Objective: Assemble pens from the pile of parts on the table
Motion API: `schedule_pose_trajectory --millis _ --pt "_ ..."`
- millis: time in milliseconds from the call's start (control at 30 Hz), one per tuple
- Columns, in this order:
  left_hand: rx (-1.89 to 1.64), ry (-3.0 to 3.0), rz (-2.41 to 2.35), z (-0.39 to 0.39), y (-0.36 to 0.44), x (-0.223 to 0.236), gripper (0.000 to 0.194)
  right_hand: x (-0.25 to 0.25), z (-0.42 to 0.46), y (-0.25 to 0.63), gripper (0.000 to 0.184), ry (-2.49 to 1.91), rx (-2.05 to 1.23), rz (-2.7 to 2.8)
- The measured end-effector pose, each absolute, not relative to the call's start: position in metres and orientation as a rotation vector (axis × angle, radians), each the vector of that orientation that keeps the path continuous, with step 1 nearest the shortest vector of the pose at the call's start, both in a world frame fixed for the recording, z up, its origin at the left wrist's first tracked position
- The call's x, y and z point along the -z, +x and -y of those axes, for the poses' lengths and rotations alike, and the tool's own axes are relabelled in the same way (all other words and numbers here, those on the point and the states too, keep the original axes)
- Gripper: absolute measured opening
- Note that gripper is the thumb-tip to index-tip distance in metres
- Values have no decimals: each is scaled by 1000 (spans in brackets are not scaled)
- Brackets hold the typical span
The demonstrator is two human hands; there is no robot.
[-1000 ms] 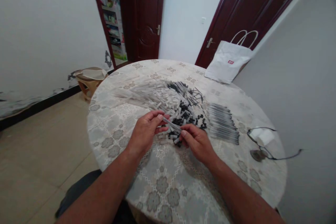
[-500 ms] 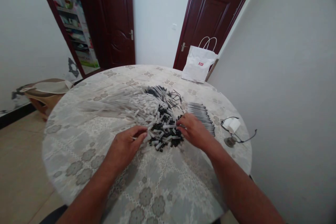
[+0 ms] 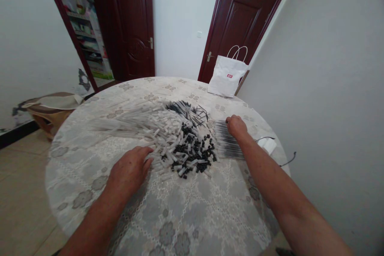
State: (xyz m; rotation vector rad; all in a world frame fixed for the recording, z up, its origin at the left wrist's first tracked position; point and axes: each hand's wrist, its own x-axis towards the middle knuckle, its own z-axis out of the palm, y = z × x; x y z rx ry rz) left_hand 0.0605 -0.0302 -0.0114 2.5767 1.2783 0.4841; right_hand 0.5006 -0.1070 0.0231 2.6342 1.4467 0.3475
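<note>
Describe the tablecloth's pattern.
The tablecloth has a grey floral print on a pale ground, clearest in the head view.

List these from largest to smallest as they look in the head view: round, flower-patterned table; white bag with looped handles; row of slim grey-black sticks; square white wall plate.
1. Table
2. Bag and row of sticks: unsure, since the right hand and forearm hide part of the row
3. Wall plate

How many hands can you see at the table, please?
2: the left hand is beside the pale tubes, and the right hand is over the far part of the row of grey sticks. No others show.
</note>
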Motion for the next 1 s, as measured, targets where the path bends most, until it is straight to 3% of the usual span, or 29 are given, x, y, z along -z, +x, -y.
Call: schedule_pose_trajectory --millis 500,800,1000 --pt "-433 2525 -1211 26 54 15 37 -21 121 459 36 2626 -368 -1553" --pt "-333 2497 -1119 32 52 3 35 -11 167 359 21 2472 -333 -2519" --pt "-308 2505 -1212 24 39 -1 40 3 169 344 18 2391 -290 -2704"
